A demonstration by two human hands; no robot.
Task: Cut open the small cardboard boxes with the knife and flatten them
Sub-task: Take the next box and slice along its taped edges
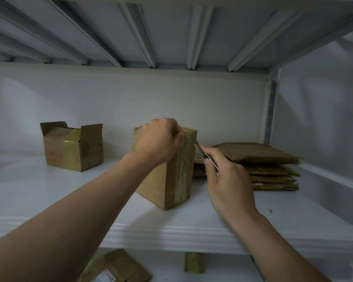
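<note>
A small taped cardboard box (171, 180) stands on end in the middle of the white shelf (49, 196). My left hand (157, 139) grips its top edge, fingers curled over the yellowish tape strip. My right hand (226, 180) holds a thin knife (207, 157), its blade tip touching the box's upper right edge. A second box (73, 149) with open top flaps sits at the back left. A stack of flattened boxes (267, 167) lies to the right, behind my right hand.
The shelf's back wall and right upright (272, 106) close in the space, with another shelf's underside overhead. Below the front lip lie more cardboard pieces (118, 267) and a small taped box (194, 262) on a lower level.
</note>
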